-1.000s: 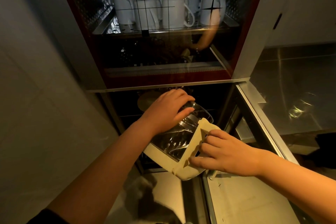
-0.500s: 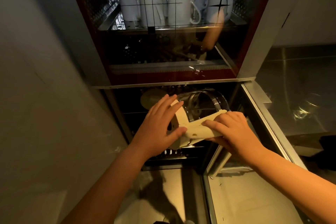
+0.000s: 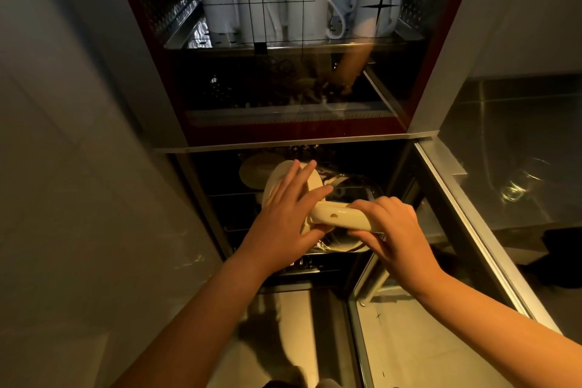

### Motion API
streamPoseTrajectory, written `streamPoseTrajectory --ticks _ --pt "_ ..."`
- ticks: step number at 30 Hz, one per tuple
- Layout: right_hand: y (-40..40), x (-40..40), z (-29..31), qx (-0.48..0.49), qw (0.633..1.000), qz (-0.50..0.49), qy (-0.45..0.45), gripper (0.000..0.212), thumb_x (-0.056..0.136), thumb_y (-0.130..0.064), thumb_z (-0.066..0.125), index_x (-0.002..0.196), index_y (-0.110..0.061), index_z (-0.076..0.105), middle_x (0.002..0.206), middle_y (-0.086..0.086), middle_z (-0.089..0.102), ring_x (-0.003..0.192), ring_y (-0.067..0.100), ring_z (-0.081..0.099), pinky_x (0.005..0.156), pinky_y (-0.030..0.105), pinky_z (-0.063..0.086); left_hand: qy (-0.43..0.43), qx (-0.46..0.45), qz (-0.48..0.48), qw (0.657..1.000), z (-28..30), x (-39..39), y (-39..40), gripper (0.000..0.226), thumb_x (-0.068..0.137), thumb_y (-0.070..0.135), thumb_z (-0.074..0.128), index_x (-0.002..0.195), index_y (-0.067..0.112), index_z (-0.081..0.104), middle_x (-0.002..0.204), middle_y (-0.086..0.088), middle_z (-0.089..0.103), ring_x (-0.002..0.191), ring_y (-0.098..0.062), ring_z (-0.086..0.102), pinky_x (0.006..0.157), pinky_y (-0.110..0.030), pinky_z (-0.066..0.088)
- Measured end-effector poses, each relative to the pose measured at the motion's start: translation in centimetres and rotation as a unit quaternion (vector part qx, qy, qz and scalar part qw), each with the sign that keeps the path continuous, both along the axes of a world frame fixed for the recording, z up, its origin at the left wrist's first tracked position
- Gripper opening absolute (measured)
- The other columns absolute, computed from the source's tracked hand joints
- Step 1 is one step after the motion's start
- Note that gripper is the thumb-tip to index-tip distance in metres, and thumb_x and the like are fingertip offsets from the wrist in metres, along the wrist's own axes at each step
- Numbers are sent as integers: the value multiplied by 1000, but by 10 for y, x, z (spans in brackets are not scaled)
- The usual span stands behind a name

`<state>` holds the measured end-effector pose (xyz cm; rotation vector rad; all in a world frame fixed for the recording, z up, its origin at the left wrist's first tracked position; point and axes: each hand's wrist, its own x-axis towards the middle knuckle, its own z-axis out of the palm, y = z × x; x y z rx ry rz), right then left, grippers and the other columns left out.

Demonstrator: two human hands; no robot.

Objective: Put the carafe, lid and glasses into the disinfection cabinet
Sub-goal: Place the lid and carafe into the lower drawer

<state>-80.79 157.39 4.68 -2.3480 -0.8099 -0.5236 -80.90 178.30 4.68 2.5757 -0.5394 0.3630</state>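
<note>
A: What's the room look like from your feed?

B: Dim. I'm looking down at a tall cabinet point(image 3: 441, 41). Upper section has a shut glass door with white mugs point(image 3: 283, 9) on a rack behind it. Lower section is open, its glass door point(image 3: 472, 230) swung out to the right. Grey wall point(image 3: 63, 167) on the left, pale floor point(image 3: 283, 324) below, steel table point(image 3: 519, 151) on the right, with something glassy on it that I can't make out.

A: Carafe?

B: The carafe point(image 3: 352, 189) lies on its side in the mouth of the lower section, over the wire rack point(image 3: 239, 227). Glass body points right and inward, cream base to the left, cream handle point(image 3: 340, 219) on the near side.

A: Grips?

B: Right hand point(image 3: 393, 230) grasps the handle, fingers curled over the top and thumb under. Left hand point(image 3: 293, 214) is flat, fingers straight and spread against the cream base, thumb next to the left end of the handle. It presses, doesn't clasp.

A: Anything else in there?

B: A pale round disc point(image 3: 255, 172) just behind the carafe base, deeper in. Could be the lid, can't tell in this light.
</note>
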Motion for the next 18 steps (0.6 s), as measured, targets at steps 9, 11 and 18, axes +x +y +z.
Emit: streamPoseTrajectory --ticks 9,11,18 --pt "7 -7 -8 56 996 -60 41 36 88 -49 46 120 -33 50 97 -11 53 90 6 45 81 27 35 -84 20 23 996 -2 2 -12 50 84 30 58 132 22 44 155 -4 13 143 -21 10 108 -41 16" --pt "11 -12 -11 77 994 -64 51 34 88 -48 46 121 -39 45 98 -15 51 91 3 44 82 28 37 -91 30 15 995 -3 2 -15 45 86 29 53 129 16 47 153 -10 21 142 -25 17 107 -41 21" --pt "15 -20 -23 44 997 -65 -5 69 76 -1 72 128 -32 40 98 -1 55 85 18 50 71 42 48 -110 43 -49 992 -6 4 -11 33 88 19 50 119 9 51 148 -17 33 137 -32 27 100 -36 34"
